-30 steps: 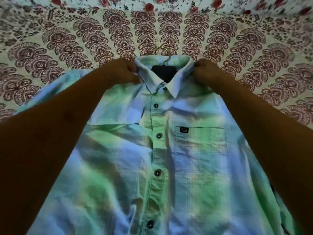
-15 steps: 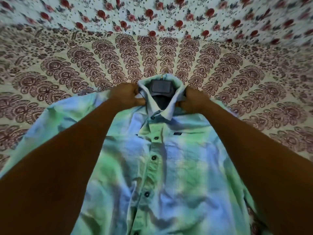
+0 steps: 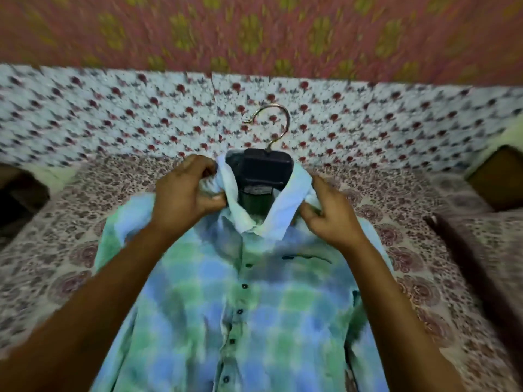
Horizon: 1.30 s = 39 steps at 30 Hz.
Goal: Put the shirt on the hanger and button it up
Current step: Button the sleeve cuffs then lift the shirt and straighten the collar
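The shirt [image 3: 254, 301], a blue and green check, lies front-up on a patterned bedsheet [image 3: 56, 264], buttoned down the placket, with the hanger [image 3: 267, 168] inside it. Only the hanger's dark block and its metal hook [image 3: 278, 120] show, poking out of the neck opening between the two hands, just beyond the fingertips.

The left hand [image 3: 184, 199] has its fingers curled round the left side of the collar [image 3: 285, 210], thumb pressed against the fold, the cloth bunched in its grasp. The right hand [image 3: 331, 213] is at the collar's right side, fingers bent and partly tucked under the collar edge; the thumb lies on the shirt shoulder. Whether it truly pinches the cloth is hard to tell through the blur.

Past the fingers, the hook lies on a band of sheet printed with small red flowers, and beyond that rises a pink wall with yellow-green motifs [image 3: 254, 32]. Out to either side of the hands the sheet lies open up to the bed's side edges, where dark brown shapes [image 3: 498, 179] sit, too blurred to name.
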Tool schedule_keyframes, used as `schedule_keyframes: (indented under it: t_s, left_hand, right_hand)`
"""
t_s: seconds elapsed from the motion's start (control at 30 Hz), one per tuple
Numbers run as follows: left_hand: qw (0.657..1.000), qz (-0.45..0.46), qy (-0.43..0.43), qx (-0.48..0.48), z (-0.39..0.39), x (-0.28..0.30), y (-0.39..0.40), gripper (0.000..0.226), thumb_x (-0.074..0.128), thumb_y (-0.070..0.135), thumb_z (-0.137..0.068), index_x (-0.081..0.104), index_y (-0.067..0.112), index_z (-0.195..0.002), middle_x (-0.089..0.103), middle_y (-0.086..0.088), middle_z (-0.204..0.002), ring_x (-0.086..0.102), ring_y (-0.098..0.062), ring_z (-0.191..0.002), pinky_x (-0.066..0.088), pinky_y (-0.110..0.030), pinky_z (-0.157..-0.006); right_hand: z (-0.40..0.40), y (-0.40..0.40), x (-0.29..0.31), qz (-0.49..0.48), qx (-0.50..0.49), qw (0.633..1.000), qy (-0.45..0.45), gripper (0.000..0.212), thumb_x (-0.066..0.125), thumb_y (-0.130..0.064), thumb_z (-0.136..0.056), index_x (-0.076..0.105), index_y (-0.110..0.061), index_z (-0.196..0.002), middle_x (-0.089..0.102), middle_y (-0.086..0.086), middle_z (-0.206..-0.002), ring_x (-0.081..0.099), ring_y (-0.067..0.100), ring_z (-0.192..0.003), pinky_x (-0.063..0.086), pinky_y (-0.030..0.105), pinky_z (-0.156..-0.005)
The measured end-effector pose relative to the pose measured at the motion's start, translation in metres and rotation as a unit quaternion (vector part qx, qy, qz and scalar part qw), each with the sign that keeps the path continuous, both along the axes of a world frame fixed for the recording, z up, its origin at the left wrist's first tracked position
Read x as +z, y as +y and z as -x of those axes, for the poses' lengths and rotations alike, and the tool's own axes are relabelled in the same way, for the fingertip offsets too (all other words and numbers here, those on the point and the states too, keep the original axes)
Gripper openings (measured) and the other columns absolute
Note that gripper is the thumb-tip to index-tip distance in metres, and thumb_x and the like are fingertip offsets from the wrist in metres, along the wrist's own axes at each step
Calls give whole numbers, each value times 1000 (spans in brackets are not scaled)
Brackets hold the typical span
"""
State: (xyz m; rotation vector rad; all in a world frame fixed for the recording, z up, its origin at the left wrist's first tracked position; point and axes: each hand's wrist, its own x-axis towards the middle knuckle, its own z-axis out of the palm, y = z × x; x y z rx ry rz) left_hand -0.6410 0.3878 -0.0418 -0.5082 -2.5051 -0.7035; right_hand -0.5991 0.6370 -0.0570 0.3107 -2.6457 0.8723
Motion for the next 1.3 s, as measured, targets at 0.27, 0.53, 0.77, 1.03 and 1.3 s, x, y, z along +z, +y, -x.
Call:
schedule_keyframes:
  t_s: [0.27, 0.53, 0.77, 1.03, 1.3]
  left_hand:
    - [998, -35, 24, -53, -116, 107, -31, 56, 49, 55, -58, 58, 13, -94, 61, -5, -93, 58, -25, -79, 39, -28, -60]
    - [972, -82, -84, -204, -192, 181, -95, 39, 57, 57, -67, 51, 29, -94, 56, 15, -92, 55, -9, -84, 45, -30, -73]
    - [953, -76, -240, -170, -205, 221, -144, 38, 41, 38, -89, 55, 21, -120, 51, -8, -135, 48, -24, -124, 36, -41, -108]
    - [926, -61, -349, -134, -211, 233, -128, 36, 40, 1, -94, 49, 14, -126, 54, -9, -123, 50, -24, -113, 47, -26, -80]
    - [958, -72, -257, -103, -194, 228, -124, 20, 56, -4, -86, 64, 14, -82, 66, -12, -89, 62, -34, -95, 47, -37, -85]
  right_hand:
    - [-125, -28, 110, -27, -39, 999, 11, 62, 43, -43, -76, 48, -11, -129, 63, 17, -114, 60, 36, -100, 46, 36, -72]
    - [-218, -70, 174, 29, -121, 986, 109, 51, 46, -38, -78, 59, -9, -117, 67, 16, -108, 61, 37, -96, 49, 44, -73]
    - [-251, -58, 209, 20, -164, 974, 158, 46, 46, -33, -76, 60, -9, -112, 67, 17, -101, 61, 38, -90, 50, 46, -72]
    - [-266, -27, 230, -13, -185, 967, 174, 56, 40, -39, -73, 60, -6, -114, 66, 21, -103, 59, 42, -94, 43, 44, -75]
    - [-272, 21, 257, -9, -192, 960, 202, 59, 37, -52, -69, 60, -8, -100, 66, 20, -93, 62, 39, -87, 49, 48, -69]
